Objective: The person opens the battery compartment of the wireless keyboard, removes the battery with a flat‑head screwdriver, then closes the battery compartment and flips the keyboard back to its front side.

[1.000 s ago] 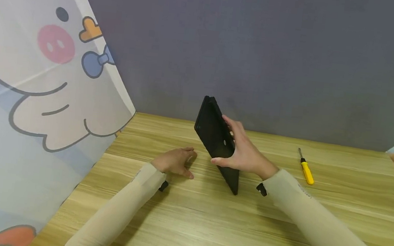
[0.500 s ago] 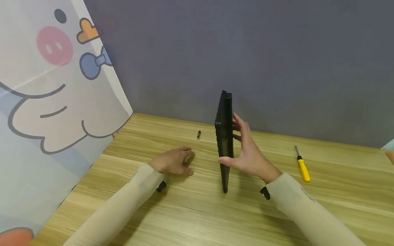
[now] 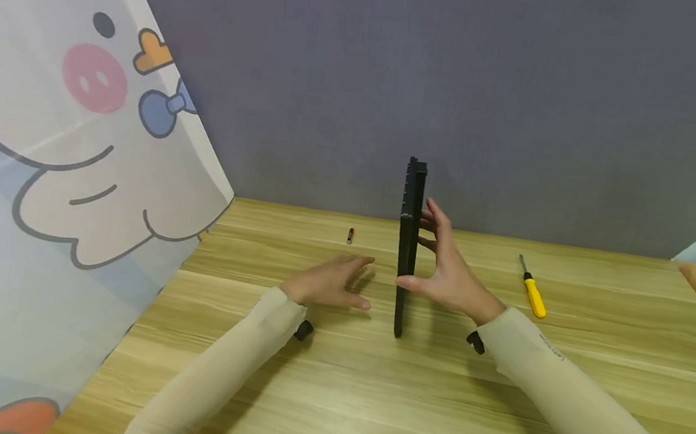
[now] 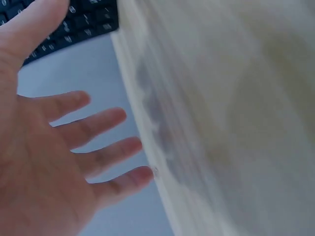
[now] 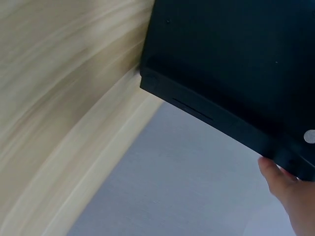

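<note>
A black keyboard (image 3: 408,245) stands on edge above the middle of the table, seen nearly edge-on in the head view. My right hand (image 3: 453,279) grips it, thumb at the near side and fingers toward the far side. In the right wrist view its plain underside (image 5: 221,49) has a thick ridge along one edge and a small round pale spot. Keys (image 4: 91,22) show at the top of the left wrist view. To the left of the keyboard, my left hand (image 3: 330,283) holds nothing, its fingers and thumb spread apart.
A small battery (image 3: 350,236) with a red end lies toward the back of the wooden table (image 3: 301,398). Right of the keyboard lies a yellow-handled screwdriver (image 3: 535,297). A grey panel (image 3: 466,87) rises behind, and a cartoon-printed cloth (image 3: 96,217) borders the left side.
The keyboard has turned from tilted to almost upright and shifted right with my right hand. The battery has come into view. My left hand has moved right, its fingers spreading.
</note>
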Demonstrator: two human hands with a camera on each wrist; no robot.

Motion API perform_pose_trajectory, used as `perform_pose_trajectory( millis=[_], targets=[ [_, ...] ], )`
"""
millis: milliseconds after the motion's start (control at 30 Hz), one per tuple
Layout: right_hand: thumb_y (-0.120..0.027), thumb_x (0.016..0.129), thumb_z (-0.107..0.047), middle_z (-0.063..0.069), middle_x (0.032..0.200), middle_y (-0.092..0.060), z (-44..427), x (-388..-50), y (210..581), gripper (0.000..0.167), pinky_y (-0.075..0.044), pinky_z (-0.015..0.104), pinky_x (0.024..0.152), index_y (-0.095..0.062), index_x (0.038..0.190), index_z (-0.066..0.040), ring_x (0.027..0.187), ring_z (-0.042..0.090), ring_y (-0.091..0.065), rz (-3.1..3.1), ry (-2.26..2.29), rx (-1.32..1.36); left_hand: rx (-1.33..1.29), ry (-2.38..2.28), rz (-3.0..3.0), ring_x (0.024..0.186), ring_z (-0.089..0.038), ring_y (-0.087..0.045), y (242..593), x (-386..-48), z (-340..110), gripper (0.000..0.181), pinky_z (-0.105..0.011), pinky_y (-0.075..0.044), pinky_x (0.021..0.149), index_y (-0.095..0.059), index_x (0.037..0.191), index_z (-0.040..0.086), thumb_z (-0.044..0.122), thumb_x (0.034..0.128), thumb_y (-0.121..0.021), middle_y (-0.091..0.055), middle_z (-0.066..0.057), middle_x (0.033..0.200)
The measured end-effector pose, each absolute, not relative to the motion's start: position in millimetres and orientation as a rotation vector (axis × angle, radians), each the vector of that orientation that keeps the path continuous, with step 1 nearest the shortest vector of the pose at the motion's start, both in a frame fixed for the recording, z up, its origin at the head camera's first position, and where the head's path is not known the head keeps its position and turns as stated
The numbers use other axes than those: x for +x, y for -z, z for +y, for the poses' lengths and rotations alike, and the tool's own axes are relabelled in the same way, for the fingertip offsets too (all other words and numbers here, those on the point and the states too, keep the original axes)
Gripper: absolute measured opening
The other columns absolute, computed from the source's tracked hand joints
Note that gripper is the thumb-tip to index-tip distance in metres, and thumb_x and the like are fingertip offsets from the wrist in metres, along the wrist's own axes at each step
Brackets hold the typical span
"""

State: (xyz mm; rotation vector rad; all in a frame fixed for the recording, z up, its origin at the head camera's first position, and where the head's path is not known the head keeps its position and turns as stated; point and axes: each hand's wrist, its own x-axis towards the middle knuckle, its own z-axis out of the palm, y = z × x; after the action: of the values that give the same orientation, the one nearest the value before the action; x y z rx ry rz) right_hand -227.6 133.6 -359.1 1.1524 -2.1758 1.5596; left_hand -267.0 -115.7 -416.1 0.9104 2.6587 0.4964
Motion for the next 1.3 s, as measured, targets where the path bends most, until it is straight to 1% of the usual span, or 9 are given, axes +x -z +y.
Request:
perform_pose_trajectory(
  millis=[100, 167, 400, 633, 800, 867, 1033, 1167, 1300],
  targets=[
    [-0.073, 0.076, -0.052, 0.03, 0.143, -0.018, 135.4, -226.4, 360.9, 0.118, -0.028, 0.062, 0.099, 0.004, 0.149, -0.002, 0.129, 0.043, -0.026, -2.153, -1.566, 1.151, 0.959, -0.576, 2.651, 0.137, -0.026, -0.027, 411.1, -265.3, -102.4, 0.102, -0.044, -0.027, 0.107, -0.017, 0.153, 0.014, 0.057, 0.0774, -0.07, -0.025, -0.008, 0.152],
    [-0.07, 0.076, -0.057, 0.031, 0.143, -0.018, 136.6, -225.2, 361.9, 0.119, -0.027, 0.062, 0.099, 0.005, 0.149, -0.001, 0.129, 0.044, -0.026, -2.145, -1.569, 1.145, 1.0, -0.618, 2.643, 0.136, -0.023, -0.028, 408.0, -264.4, -95.5, 0.105, -0.04, -0.027, 0.107, -0.015, 0.153, 0.015, 0.058, 0.0757, -0.071, -0.024, -0.007, 0.153],
    [-0.068, 0.079, -0.055, 0.033, 0.144, -0.016, 140.4, -224.1, 359.1, 0.116, -0.026, 0.065, 0.097, 0.005, 0.147, 0.004, 0.129, 0.046, -0.025, -2.097, -1.567, 1.147, 1.083, -0.697, 2.618, 0.138, -0.019, -0.024, 399.4, -260.0, -79.9, 0.113, -0.039, -0.027, 0.107, -0.006, 0.154, 0.021, 0.064, 0.0705, -0.071, -0.017, -0.004, 0.155],
    [-0.07, 0.08, -0.05, 0.032, 0.146, -0.013, 143.1, -222.2, 353.2, 0.114, -0.024, 0.065, 0.098, 0.005, 0.147, 0.003, 0.131, 0.045, -0.022, -2.111, -1.576, 1.14, 1.083, -0.702, 2.612, 0.138, -0.018, -0.024, 396.7, -257.8, -74.0, 0.117, -0.039, -0.028, 0.107, -0.003, 0.153, 0.025, 0.066, 0.0671, -0.071, -0.016, -0.003, 0.155],
    [-0.074, 0.082, -0.032, 0.03, 0.148, -0.011, 146.3, -220.2, 349.1, 0.109, -0.024, 0.063, 0.1, 0.005, 0.148, 0.001, 0.132, 0.043, -0.021, -2.138, -1.558, 1.133, 1.068, -0.712, 2.588, 0.138, -0.019, -0.024, 397.8, -256.7, -73.4, 0.119, -0.04, -0.03, 0.106, 0.0, 0.153, 0.027, 0.067, 0.066, -0.07, -0.014, -0.002, 0.156],
    [-0.073, 0.083, -0.034, 0.03, 0.148, -0.009, 147.5, -219.5, 346.3, 0.108, -0.024, 0.062, 0.1, 0.006, 0.149, 0.0, 0.132, 0.042, -0.02, -2.143, -1.541, 1.126, 1.073, -0.726, 2.573, 0.138, -0.019, -0.024, 398.4, -256.6, -73.1, 0.12, -0.04, -0.03, 0.106, 0.001, 0.153, 0.026, 0.067, 0.066, -0.071, -0.013, -0.002, 0.156],
    [-0.064, 0.08, -0.058, 0.031, 0.148, -0.006, 150.2, -218.6, 336.4, 0.114, -0.022, 0.063, 0.099, 0.006, 0.148, 0.001, 0.133, 0.043, -0.017, -2.131, -1.49, 1.112, 1.101, -0.77, 2.529, 0.139, -0.016, -0.02, 399.4, -257.1, -71.1, 0.122, -0.038, -0.027, 0.107, 0.004, 0.152, 0.025, 0.065, 0.0662, -0.072, -0.01, -0.001, 0.156],
    [-0.063, 0.078, -0.063, 0.032, 0.147, -0.008, 152.8, -218.5, 328.0, 0.117, -0.021, 0.064, 0.099, 0.005, 0.147, 0.003, 0.133, 0.042, -0.018, -2.12, -1.476, 1.109, 1.131, -0.813, 2.488, 0.139, -0.016, -0.019, 400.3, -256.4, -68.0, 0.125, -0.036, -0.027, 0.108, 0.005, 0.153, 0.019, 0.062, 0.0661, -0.075, -0.008, -0.002, 0.156],
    [-0.064, 0.078, -0.062, 0.031, 0.148, -0.007, 156.7, -217.1, 321.6, 0.117, -0.019, 0.065, 0.099, 0.005, 0.147, 0.003, 0.134, 0.042, -0.016, -2.133, -1.463, 1.107, 1.137, -0.817, 2.471, 0.139, -0.014, -0.017, 402.1, -255.8, -65.8, 0.126, -0.035, -0.026, 0.108, 0.007, 0.152, 0.017, 0.06, 0.067, -0.075, -0.004, -0.001, 0.157]
  ],
)
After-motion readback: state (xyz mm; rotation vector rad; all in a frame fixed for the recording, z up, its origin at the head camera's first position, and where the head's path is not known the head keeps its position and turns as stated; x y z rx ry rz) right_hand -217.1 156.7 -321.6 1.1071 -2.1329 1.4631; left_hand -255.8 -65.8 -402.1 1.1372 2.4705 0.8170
